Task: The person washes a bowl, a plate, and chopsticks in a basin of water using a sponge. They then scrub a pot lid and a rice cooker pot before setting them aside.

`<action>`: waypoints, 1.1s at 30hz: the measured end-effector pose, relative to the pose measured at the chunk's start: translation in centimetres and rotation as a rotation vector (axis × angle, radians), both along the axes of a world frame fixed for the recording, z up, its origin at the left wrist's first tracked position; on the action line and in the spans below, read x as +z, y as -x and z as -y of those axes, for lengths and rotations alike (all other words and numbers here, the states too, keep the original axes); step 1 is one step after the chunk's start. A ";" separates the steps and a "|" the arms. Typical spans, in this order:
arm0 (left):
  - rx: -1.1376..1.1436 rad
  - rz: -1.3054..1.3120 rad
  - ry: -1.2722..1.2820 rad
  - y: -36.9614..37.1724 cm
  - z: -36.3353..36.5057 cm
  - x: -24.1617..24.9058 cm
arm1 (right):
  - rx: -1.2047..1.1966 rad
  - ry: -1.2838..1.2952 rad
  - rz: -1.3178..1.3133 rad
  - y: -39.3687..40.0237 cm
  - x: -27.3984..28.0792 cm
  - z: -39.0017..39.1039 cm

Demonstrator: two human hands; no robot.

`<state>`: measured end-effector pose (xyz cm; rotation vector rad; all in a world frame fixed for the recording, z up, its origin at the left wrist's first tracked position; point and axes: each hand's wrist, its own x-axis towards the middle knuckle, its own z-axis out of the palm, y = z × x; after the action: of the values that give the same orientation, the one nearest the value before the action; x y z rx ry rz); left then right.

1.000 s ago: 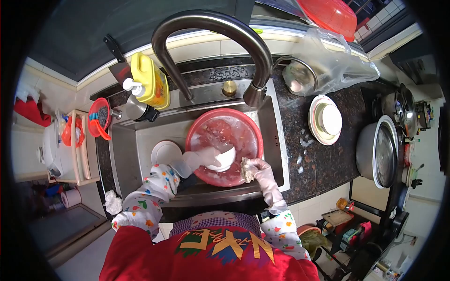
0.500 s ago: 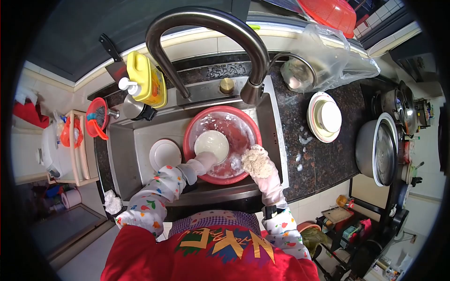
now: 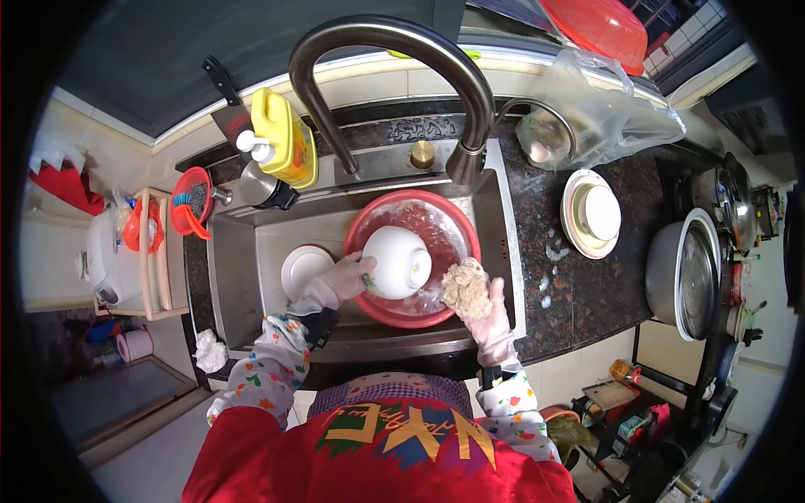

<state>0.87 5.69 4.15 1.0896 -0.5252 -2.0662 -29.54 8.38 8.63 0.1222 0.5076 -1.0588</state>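
My left hand (image 3: pixel 345 281), in a pale glove, grips a white bowl (image 3: pixel 392 258) by its rim. The bowl is tilted on its side, with its foot turned to the right, above a red basin (image 3: pixel 369 220) holding sudsy water. In my gloved right hand (image 3: pixel 488 318) is a beige, shaggy scrubbing cloth (image 3: pixel 466 287), held at the basin's right edge, apart from the bowl. A white plate (image 3: pixel 303 267) lies on the sink floor left of the basin, partly hidden by my left hand.
The steel sink (image 3: pixel 243 277) surrounds the basin, and a curved faucet (image 3: pixel 394 29) arches over it. A yellow detergent jug (image 3: pixel 289 142) stands behind on the left. Stacked dishes (image 3: pixel 591 214) and a plastic bag (image 3: pixel 579 109) rest on the right counter, near a large metal pot (image 3: pixel 683 272).
My left hand has lifted the bowl and turned it so its outside and foot show, instead of its inside. My right hand still holds the cloth, its thumb now spread. The view has shifted slightly.
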 end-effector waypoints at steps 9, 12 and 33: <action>0.030 -0.284 0.041 3.4 2.7 6.9 | 0.244 0.071 -0.199 -0.4 -2.8 -1.7; -0.166 0.099 0.174 5.6 3.6 10.3 | 0.261 0.114 -0.189 -0.7 -5.9 -2.8; -0.937 0.560 1.168 26.5 3.6 17.2 | 0.241 -0.075 -0.579 3.8 -11.0 -9.1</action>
<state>-25.66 2.13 21.32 0.6565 -2.4798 -1.4893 -33.36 17.52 -2.38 -0.1842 1.0578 -0.8294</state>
